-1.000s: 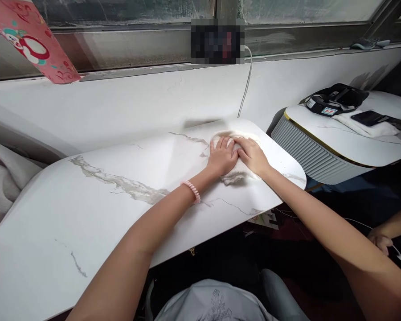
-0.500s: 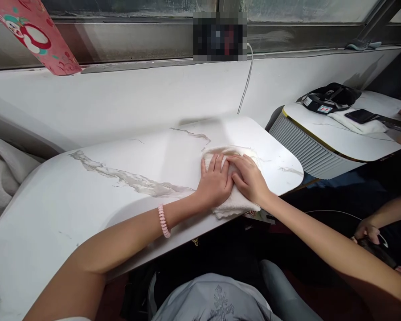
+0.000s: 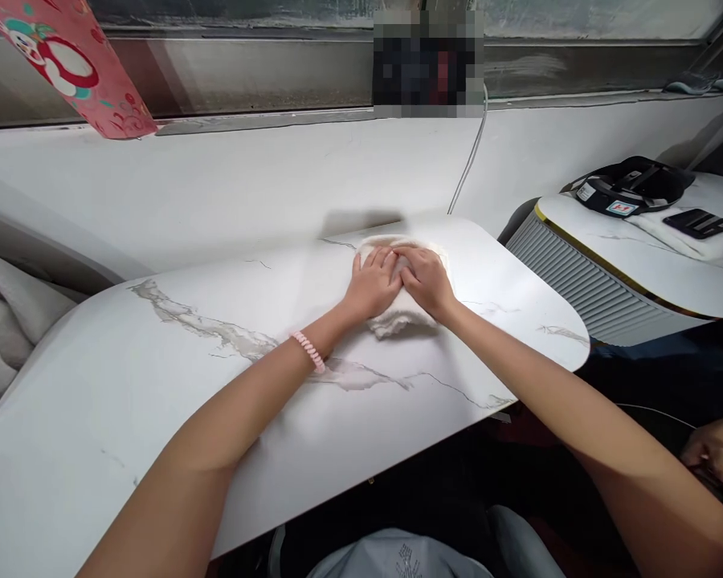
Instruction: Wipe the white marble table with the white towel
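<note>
The cloth is white and fuzzy, a soft towel-like piece bunched into a low, uneven pad, its near edge rumpled into small, thick folds and its far edge rising in a pale curve behind the fingers. It lies on the white marbled table, toward the back edge by the wall and in from the rounded right end. The left hand and right hand rest on top of it, angled toward each other and meeting at the fingers; both are spread rather than clenched, pressing down on the cloth, and they hide its middle. A pink coiled band circles the left wrist, and both forearms cross over the table's near side. Grey veins run through the tabletop left of the cloth and in front of it. Behind, a cable hangs down the wall from a blurred-out block, and a pink packet leans at upper left. On a second table to the right sit a black cap, a white towel and a phone; another person's hand shows below.
</note>
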Tool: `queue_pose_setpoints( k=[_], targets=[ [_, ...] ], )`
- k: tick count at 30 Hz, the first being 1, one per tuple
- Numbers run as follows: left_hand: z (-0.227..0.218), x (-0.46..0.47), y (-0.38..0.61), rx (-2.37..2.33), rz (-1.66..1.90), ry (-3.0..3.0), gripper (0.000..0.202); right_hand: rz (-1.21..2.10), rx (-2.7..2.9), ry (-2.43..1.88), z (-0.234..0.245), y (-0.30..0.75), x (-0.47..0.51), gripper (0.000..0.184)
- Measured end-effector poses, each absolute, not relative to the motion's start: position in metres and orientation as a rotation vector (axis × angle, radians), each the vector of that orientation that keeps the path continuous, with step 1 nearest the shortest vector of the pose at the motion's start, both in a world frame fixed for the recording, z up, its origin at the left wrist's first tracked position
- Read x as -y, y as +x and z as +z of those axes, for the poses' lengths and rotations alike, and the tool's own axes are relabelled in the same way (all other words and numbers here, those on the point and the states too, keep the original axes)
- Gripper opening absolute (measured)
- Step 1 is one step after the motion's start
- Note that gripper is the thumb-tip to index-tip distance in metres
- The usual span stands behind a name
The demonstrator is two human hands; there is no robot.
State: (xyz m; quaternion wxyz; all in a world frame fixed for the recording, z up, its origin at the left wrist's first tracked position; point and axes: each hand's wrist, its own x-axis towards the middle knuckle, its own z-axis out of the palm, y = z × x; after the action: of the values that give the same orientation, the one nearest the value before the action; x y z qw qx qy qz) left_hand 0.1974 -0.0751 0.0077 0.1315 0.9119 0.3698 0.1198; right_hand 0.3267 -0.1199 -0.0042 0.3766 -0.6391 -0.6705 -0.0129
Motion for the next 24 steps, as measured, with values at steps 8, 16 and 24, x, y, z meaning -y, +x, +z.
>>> queue_pose_setpoints(
  k=[8,16,24],
  targets=[
    [0.004,0.008,0.199,-1.154,0.457,2.583,0.048,-0.023,1.722,-1.652,-0.01,0.329,0.043,0.044],
    [0.001,-0.024,0.202,-1.17,0.511,2.564,0.044,-0.012,1.738,-1.684,-0.009,0.333,0.012,0.042],
    [0.002,-0.023,0.202,-1.179,0.519,2.571,0.045,0.029,1.727,-1.681,-0.009,0.334,0.013,0.043]
  ],
)
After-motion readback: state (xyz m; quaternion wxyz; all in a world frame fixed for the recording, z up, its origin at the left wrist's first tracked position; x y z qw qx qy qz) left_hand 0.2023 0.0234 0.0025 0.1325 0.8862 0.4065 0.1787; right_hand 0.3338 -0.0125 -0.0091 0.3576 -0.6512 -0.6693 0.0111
